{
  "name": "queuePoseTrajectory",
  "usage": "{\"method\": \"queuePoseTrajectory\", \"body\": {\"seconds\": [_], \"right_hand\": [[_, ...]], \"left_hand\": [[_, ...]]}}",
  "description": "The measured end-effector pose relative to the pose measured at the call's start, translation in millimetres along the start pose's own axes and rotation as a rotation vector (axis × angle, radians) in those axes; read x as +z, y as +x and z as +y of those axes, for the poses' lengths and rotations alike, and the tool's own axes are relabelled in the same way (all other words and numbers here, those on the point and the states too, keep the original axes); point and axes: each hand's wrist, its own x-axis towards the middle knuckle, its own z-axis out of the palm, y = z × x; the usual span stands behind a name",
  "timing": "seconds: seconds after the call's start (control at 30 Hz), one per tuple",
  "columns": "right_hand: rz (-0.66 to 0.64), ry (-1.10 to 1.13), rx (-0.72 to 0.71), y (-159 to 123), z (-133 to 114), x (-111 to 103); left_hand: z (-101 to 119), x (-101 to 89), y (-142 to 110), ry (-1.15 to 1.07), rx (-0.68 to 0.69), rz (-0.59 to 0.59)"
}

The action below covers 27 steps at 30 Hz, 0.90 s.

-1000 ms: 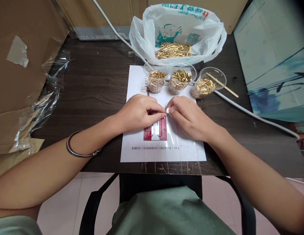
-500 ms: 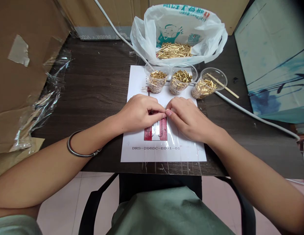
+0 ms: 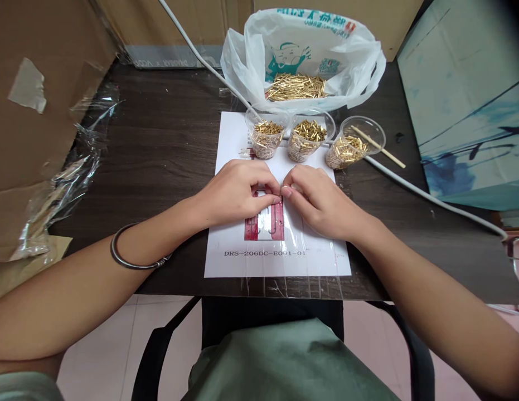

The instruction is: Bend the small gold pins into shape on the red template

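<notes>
Over the middle of a white printed sheet point(image 3: 238, 264), my left hand point(image 3: 242, 189) pinches thumb and forefinger together. What sits between those fingertips is too small to make out. Just to its right, my right hand point(image 3: 321, 203) is also pinched, its fingertips a small gap away from the left ones; whatever they hold is hidden. Below the fingers shows a red and white printed figure point(image 3: 277, 225) under clear tape. Beyond the hands stand clear plastic cups with small brass-coloured pins: a left cup point(image 3: 265, 146), a middle cup point(image 3: 303, 145) and a tilted right cup point(image 3: 345, 156).
A white plastic bag point(image 3: 242, 72) with long brass-coloured pins point(image 3: 296, 87) stands behind the cups. A thin wooden stick point(image 3: 391, 156) leans in the right cup. A white cable point(image 3: 435, 197) crosses the dark table point(image 3: 159, 139). Cardboard point(image 3: 29, 150) walls the left side.
My fingertips have parted slightly, the left ones drawing a little down and left from the right ones. The cups and sheet stay in place; the whole view shifts slightly.
</notes>
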Motion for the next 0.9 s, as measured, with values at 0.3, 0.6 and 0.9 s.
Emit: {"method": "queuePoseTrajectory", "body": {"seconds": [0.3,0.6,0.9], "right_hand": [[0.001,0.027,0.012,-0.9,0.1,-2.4],[-0.009,0.028,0.025,-0.7,0.0,-3.0],[-0.002,0.021,0.014,0.1,0.1,-1.6]], "left_hand": [[0.1,0.7,0.1,-0.011,-0.034,-0.027],[0.8,0.1,0.0,-0.006,-0.025,-0.027],[0.7,0.5,0.1,-0.006,-0.021,-0.038]]}}
